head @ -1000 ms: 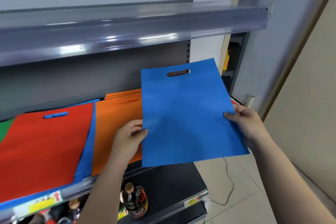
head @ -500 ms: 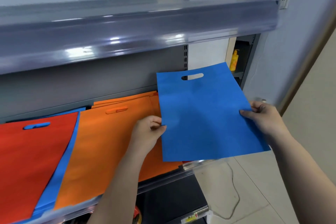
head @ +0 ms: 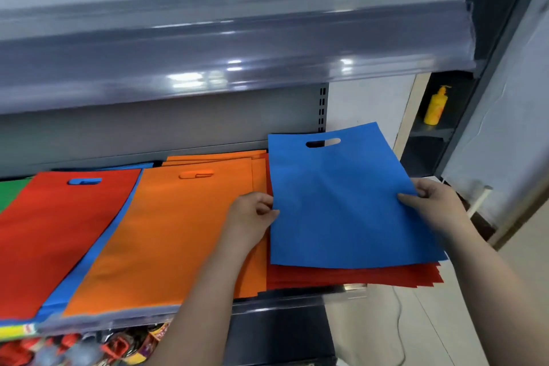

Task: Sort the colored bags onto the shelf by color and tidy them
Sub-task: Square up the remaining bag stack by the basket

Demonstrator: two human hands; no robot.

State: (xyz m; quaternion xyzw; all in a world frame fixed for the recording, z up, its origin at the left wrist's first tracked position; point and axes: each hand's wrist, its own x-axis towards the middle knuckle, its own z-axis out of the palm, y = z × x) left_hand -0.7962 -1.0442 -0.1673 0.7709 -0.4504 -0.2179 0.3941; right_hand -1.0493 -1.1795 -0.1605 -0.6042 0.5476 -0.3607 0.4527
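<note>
Lowered now over the red stack (head: 350, 276), the blue bag (head: 341, 202), pinched by left hand (head: 252, 217) and right hand (head: 433, 205), has blue bags (head: 89, 261) far left.

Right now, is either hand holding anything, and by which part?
Both hands hold one blue bag: the left hand pinches its left side edge, the right hand pinches its right side edge, about midway down.

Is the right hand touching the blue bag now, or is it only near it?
Touching. The head view shows the right hand pinching the right edge of the blue bag, fingertips lying on the blue fabric with no gap.
</note>
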